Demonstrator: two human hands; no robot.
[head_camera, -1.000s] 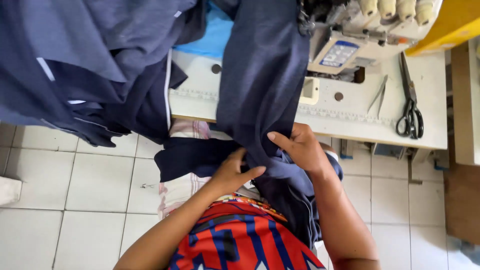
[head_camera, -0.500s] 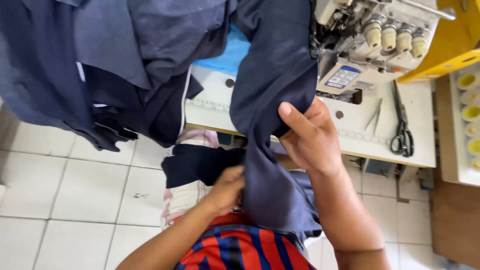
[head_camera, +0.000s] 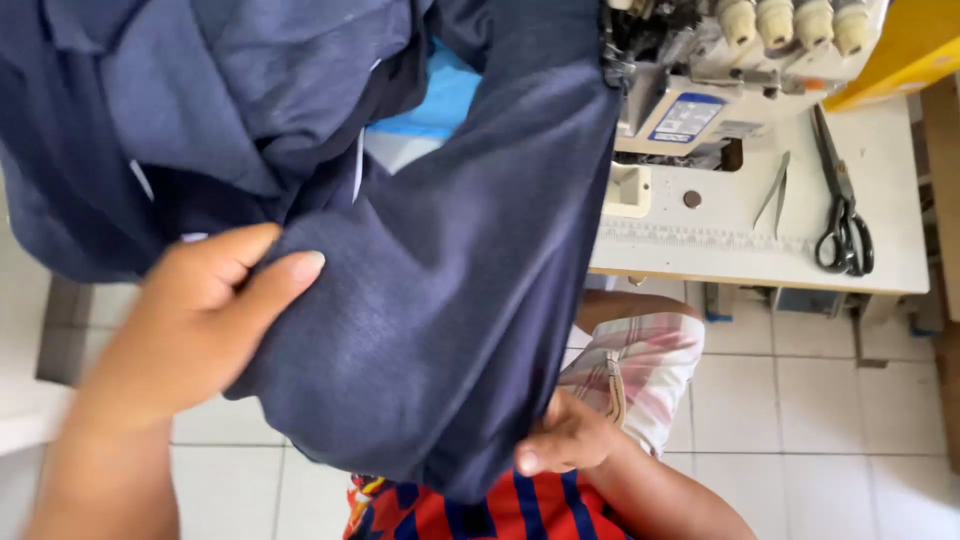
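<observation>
Left hand (head_camera: 200, 320): pinches a fold of the navy fabric (head_camera: 450, 300), lifting it to spread the cloth
Right hand (head_camera: 565, 440): grips the fabric's lower edge at the lap, keeping it taut
Fabric: hangs from the overlock sewing machine (head_camera: 720, 70) down to the lap
Tabletop (head_camera: 880, 200): white, carrying black scissors (head_camera: 840, 210) and tweezers (head_camera: 775, 190)
Room: pale tiled floor (head_camera: 800, 400)

- Bare forearms, no sleeves reaching the wrists.
- Shirt (head_camera: 520, 510) striped red and dark blue with orange flecks.
- Pale plaid shorts (head_camera: 635, 375), pink and grey checks.
</observation>
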